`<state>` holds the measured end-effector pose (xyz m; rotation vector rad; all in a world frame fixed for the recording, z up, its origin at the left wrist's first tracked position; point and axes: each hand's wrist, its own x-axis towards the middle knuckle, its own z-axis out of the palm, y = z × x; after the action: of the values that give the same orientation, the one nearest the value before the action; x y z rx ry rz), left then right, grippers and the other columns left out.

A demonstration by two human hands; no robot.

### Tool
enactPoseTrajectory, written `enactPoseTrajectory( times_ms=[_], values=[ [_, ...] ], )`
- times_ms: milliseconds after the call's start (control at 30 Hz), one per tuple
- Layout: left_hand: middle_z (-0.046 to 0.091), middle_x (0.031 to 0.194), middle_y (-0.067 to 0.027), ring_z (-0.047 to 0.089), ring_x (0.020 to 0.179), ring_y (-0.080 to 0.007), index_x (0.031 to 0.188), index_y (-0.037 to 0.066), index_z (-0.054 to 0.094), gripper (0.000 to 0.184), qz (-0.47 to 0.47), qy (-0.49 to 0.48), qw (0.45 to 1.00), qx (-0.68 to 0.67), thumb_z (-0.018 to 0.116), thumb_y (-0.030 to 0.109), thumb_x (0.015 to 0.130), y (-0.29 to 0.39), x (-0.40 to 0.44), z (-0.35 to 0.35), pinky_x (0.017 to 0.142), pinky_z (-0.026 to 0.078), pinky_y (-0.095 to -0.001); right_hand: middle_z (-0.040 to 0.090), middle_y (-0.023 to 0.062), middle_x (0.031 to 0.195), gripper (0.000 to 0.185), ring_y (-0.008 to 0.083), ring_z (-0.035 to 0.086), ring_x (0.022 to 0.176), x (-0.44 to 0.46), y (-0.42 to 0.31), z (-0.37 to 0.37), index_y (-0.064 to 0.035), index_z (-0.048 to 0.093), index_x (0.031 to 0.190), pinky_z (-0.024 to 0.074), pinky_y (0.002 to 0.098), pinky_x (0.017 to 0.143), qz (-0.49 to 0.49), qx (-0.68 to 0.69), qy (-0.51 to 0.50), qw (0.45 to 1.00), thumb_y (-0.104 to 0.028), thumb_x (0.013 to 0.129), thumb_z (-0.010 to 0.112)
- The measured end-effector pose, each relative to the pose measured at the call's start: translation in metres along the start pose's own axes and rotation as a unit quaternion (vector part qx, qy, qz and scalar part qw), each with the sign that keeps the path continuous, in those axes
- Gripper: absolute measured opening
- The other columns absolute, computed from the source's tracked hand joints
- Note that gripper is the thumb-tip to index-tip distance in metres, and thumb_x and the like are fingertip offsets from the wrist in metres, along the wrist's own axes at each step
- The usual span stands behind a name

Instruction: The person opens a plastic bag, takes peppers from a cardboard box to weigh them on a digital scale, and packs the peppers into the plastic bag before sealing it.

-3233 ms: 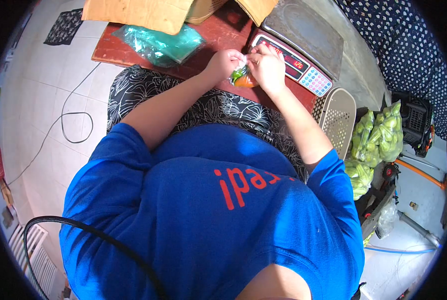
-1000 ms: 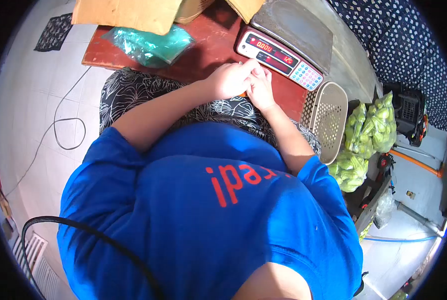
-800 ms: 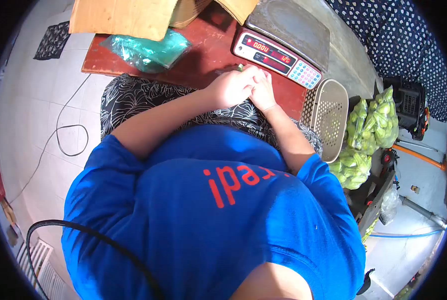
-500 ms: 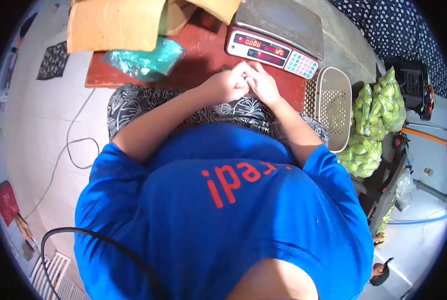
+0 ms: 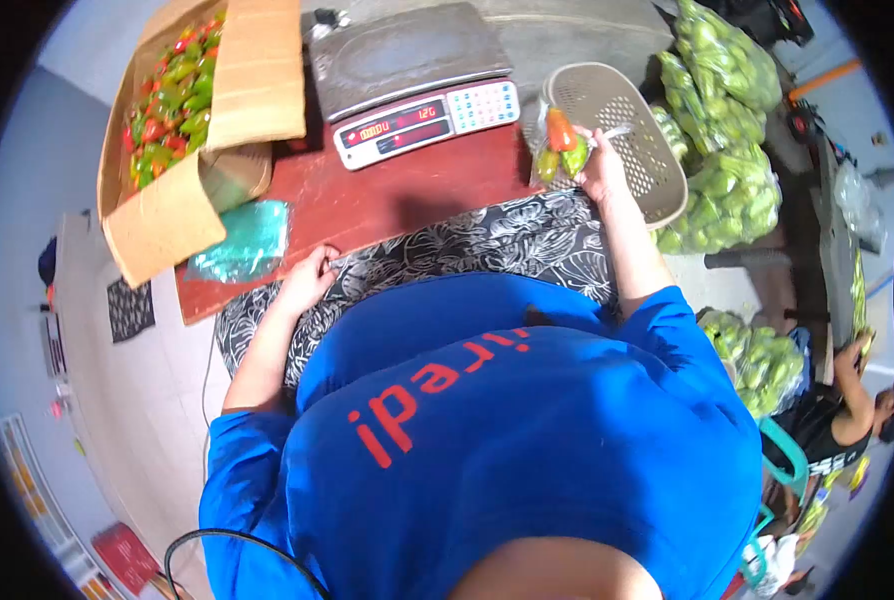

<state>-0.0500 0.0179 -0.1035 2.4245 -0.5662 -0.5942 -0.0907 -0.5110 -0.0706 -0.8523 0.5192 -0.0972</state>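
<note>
The fingers of the right hand [image 5: 603, 172] are pinched together on the gathered neck of a small clear plastic bag of orange and green peppers [image 5: 561, 132]. Held by the top, the bag leaves its contents in plain sight. It hangs beyond the right end of the red-painted wooden tabletop's [image 5: 352, 205] near edge, in front of the left side of a beige perforated plastic basket [image 5: 679, 195]; from this angle I cannot tell whether bag and basket touch.

The fingers of the left hand [image 5: 310, 280] are loosely half-curled at the near edge, with nothing showing in them; the hand seems simply at rest there. Just beside it, towards the near left corner, lies a green plastic packet [image 5: 245, 243], within easy reach.

The brown cardboard carton [image 5: 257, 75] takes up the left end with its flaps spread, which gives access to the loose red and green peppers [image 5: 174, 100] inside. Between carton and basket, towards the far edge, sits a white electronic scale with a grey metal plate [image 5: 407, 105], its lit red display turned to the near edge, presumably for reading from there.
</note>
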Motion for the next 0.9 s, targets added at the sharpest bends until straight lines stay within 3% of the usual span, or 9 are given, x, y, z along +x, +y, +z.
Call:
enactPoseTrajectory(
  times_ms=[167,233,367,433,567,633,700,833,900],
  values=[
    [0.061,0.074,-0.0114,0.062,0.070,-0.0246,0.108,0.008,0.056,0.028,-0.010,-0.050,0.997,0.054,0.061,0.016,0.082,-0.012,0.008,0.008,0.067,0.048,-0.0373,0.039,0.0113,0.140,0.047,0.0335,0.039,0.125,0.028,-0.073,-0.068,-0.0192,0.061,0.119,0.0342,0.0658,0.093,-0.097,-0.018,0.210,0.973,-0.047,0.098,0.029],
    [0.061,0.072,-0.0113,0.062,0.070,-0.0253,0.109,0.007,0.056,0.029,-0.009,-0.056,0.997,0.047,0.062,0.017,0.082,-0.009,0.007,0.008,0.067,0.048,-0.0371,0.029,0.0116,0.147,0.044,0.0380,0.026,0.132,0.039,-0.090,-0.092,-0.0242,0.062,0.120,0.0172,0.0698,0.101,-0.130,-0.033,0.211,0.968,-0.047,0.098,0.031],
    [0.062,0.074,-0.0123,0.063,0.072,-0.0262,0.108,0.006,0.057,0.029,-0.011,-0.052,0.998,0.047,0.061,0.017,0.082,-0.004,0.006,0.005,0.068,0.048,-0.0371,0.038,0.0093,0.141,0.041,0.0332,0.034,0.126,0.059,-0.106,-0.122,-0.0238,0.062,0.119,0.0175,0.0643,0.105,-0.133,-0.051,0.289,0.947,-0.045,0.098,0.033],
    [0.063,0.075,-0.0130,0.064,0.074,-0.0273,0.107,0.006,0.057,0.028,-0.006,-0.041,0.998,0.044,0.061,0.017,0.081,-0.002,0.004,0.006,0.068,0.048,-0.0376,0.057,0.0003,0.110,0.040,0.0178,0.051,0.101,0.075,-0.109,-0.140,-0.0228,0.064,0.113,0.0248,0.0563,0.104,-0.126,-0.091,0.276,0.948,-0.045,0.099,0.034],
    [0.063,0.078,-0.0114,0.064,0.076,-0.0242,0.106,0.005,0.058,0.025,0.013,-0.037,0.999,0.033,0.057,0.014,0.083,0.006,0.002,0.000,0.070,0.049,-0.0341,0.061,-0.0055,0.096,0.036,0.0089,0.055,0.092,0.075,-0.093,-0.115,-0.0216,0.064,0.110,0.0374,0.0392,0.087,-0.062,-0.211,0.172,0.960,-0.046,0.096,0.042],
    [0.063,0.081,-0.0114,0.064,0.077,-0.0247,0.103,0.005,0.058,0.021,0.044,-0.023,0.999,0.004,0.056,0.013,0.083,0.042,-0.003,-0.022,0.070,0.049,-0.0335,0.063,-0.0048,0.104,0.040,0.0100,0.056,0.093,0.063,-0.069,-0.088,-0.0178,0.064,0.112,0.0369,0.0387,0.088,-0.053,-0.309,0.129,0.941,-0.048,0.092,0.047],
    [0.062,0.084,-0.0108,0.062,0.076,-0.0239,0.099,0.006,0.060,0.015,0.174,0.087,0.981,-0.006,0.056,0.011,0.085,0.054,-0.004,-0.045,0.070,0.050,-0.0332,0.064,0.0003,0.101,0.044,0.0127,0.057,0.094,0.040,-0.039,-0.044,-0.0117,0.064,0.111,0.0391,0.0381,0.090,-0.060,-0.367,0.093,0.924,-0.048,0.091,0.050],
    [0.061,0.085,-0.0138,0.060,0.079,-0.0309,0.093,0.004,0.061,0.013,0.216,0.333,0.914,0.078,0.055,0.013,0.087,0.081,-0.004,-0.146,0.072,0.049,-0.0379,0.064,0.0008,0.097,0.033,0.0105,0.059,0.090,0.001,0.024,0.027,-0.0053,0.064,0.106,0.0440,0.0259,0.085,-0.011,-0.460,-0.125,0.879,-0.033,0.094,0.053],
    [0.061,0.085,-0.0111,0.059,0.076,-0.0229,0.096,0.004,0.061,0.011,0.191,0.476,0.857,0.043,0.055,0.009,0.088,0.076,0.006,-0.197,0.070,0.048,-0.0334,0.064,0.0047,0.097,0.029,0.0145,0.059,0.093,-0.016,0.060,0.059,-0.0028,0.063,0.106,0.0458,0.0300,0.084,0.016,-0.496,-0.233,0.837,-0.028,0.093,0.054]
  ],
)
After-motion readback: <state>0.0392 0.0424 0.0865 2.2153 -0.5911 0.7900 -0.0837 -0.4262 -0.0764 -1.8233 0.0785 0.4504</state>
